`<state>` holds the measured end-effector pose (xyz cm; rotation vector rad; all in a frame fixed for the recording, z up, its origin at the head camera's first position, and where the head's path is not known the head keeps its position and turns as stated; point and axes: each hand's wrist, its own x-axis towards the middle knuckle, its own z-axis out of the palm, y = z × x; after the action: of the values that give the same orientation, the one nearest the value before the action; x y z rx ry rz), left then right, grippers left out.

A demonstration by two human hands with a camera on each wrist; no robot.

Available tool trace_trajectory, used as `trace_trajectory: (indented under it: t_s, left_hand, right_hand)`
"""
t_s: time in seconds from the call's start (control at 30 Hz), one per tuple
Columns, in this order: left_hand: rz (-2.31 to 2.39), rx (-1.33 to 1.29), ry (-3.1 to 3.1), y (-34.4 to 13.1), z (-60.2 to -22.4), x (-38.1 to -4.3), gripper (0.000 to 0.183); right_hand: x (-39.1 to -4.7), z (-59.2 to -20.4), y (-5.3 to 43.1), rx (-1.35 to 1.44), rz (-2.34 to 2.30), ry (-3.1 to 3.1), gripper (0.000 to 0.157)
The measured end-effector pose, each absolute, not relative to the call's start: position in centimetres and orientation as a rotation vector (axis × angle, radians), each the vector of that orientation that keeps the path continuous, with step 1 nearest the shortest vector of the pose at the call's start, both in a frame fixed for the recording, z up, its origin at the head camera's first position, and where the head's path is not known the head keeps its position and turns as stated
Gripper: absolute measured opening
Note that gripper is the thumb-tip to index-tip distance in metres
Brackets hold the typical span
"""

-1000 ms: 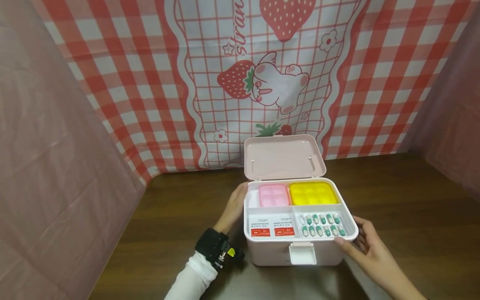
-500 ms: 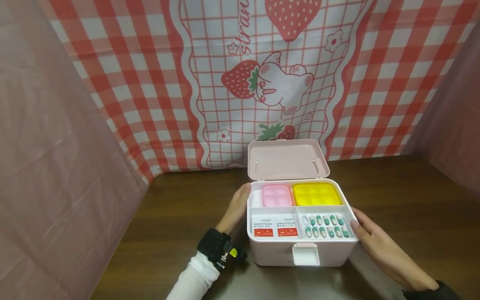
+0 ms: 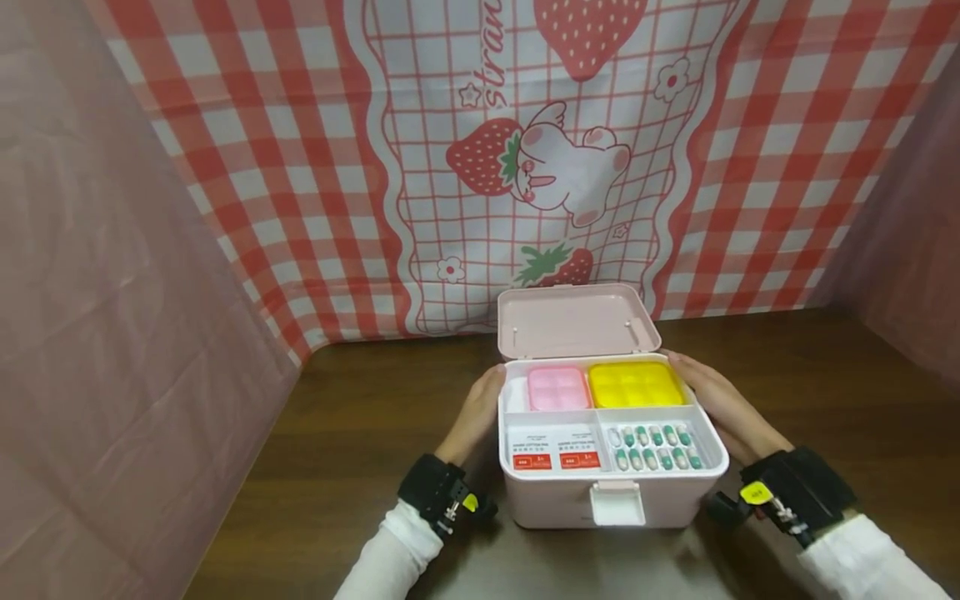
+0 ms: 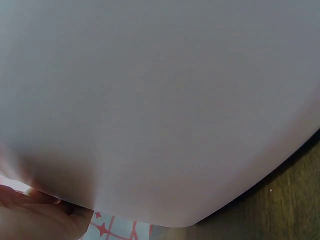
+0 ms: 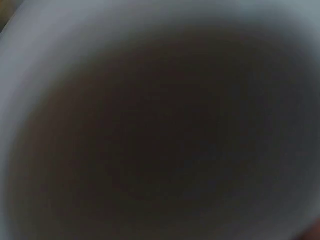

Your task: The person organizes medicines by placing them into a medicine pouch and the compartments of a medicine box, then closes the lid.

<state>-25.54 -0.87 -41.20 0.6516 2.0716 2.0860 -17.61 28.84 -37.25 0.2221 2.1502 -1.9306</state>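
Note:
A pale pink medicine box (image 3: 547, 504) stands on the table with its lid (image 3: 577, 323) raised and leaning back. Its white tray holds a pink pill case (image 3: 558, 389), a yellow pill case (image 3: 637, 384), two white-and-red cotton pad packets (image 3: 555, 450) and a blister pack of green-and-white capsules (image 3: 654, 448). My left hand (image 3: 474, 417) rests along the left side, fingertips at the back corner; the left wrist view shows these fingers (image 4: 45, 215) at the box's edge. My right hand (image 3: 723, 404) lies along the right side, fingers stretched towards the back corner. The right wrist view is dark and blurred.
The brown wooden table (image 3: 360, 433) extends to both sides of the box. A red-and-white checked cloth (image 3: 300, 208) with strawberries hangs close behind the lid. Pink cloth walls (image 3: 112, 333) stand left and right. A white latch (image 3: 618, 504) hangs from the box's front.
My right hand has slid from the front right corner back along the box's right side. The lid leans further back. My left hand has stayed at the left side.

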Motion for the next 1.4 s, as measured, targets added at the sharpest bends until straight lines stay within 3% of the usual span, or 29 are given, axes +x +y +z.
trace_trajectory:
  t_s: [0.73,1.07,1.4]
  left_hand:
    - [2.065,0.609,1.961,-0.6,-40.5,-25.9,0.047]
    - [2.046,0.736,1.953,-0.9,-40.3,-26.2,0.052]
    - [2.019,0.757,2.056,-1.1,-39.7,-26.8,0.056]
  right_hand:
    - [-18.0,-37.2,28.8,0.255,-2.265,1.818,0.072]
    - [-18.8,-37.4,29.3,-0.005,-2.233,1.883,0.060]
    - [-19.1,-37.0,29.7,-0.095,-2.258,1.910,0.063]
